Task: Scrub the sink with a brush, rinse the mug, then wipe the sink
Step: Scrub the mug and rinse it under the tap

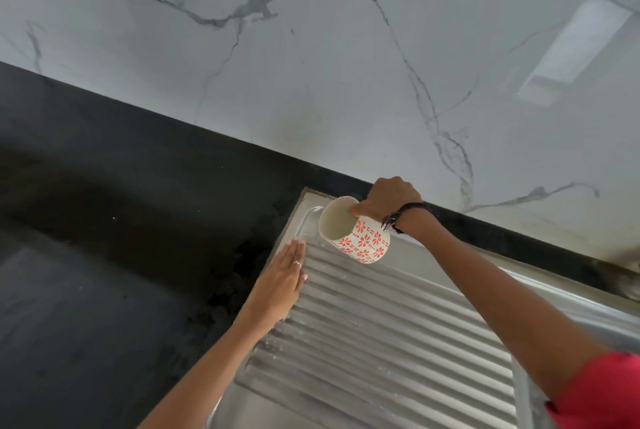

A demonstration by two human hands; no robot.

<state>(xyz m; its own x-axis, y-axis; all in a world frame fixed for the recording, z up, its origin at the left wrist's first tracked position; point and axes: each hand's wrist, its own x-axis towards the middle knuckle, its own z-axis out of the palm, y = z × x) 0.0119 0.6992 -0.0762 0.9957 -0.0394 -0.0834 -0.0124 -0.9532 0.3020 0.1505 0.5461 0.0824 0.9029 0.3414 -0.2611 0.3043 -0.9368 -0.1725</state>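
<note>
Right hand (389, 202): grips mug (356, 236), tipped, mouth facing left.
Left hand (282, 279): flat on drainboard (398, 335), probably wiping.

Right hand (389, 202) in a curled grip, left hand (282, 278) flat.

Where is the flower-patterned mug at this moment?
The mug is tipped on its side in the right hand, above the far corner of the ribbed drainboard, near the black countertop.
</note>
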